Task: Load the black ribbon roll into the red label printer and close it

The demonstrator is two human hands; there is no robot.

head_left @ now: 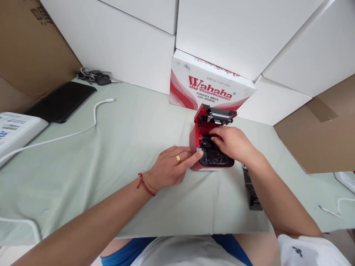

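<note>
A small red device [196, 138] with its lid [216, 115] flipped up stands on the pale green table cover [116, 162], showing a black inner compartment. My left hand [172, 168], with a gold ring and a red wrist cord, rests on the table, its index finger pressed against the device's front left corner. My right hand [231, 142] reaches over the open compartment, fingers curled down into the black interior; what they touch is hidden.
A Wahaha water box [208, 87] and white cartons stand behind the device. A black flat part [251, 188] lies under my right forearm. At left are a white cable [94, 118], a black case [62, 101], keys [93, 75] and a white device [16, 129]. Brown cardboard [318, 129] leans at right.
</note>
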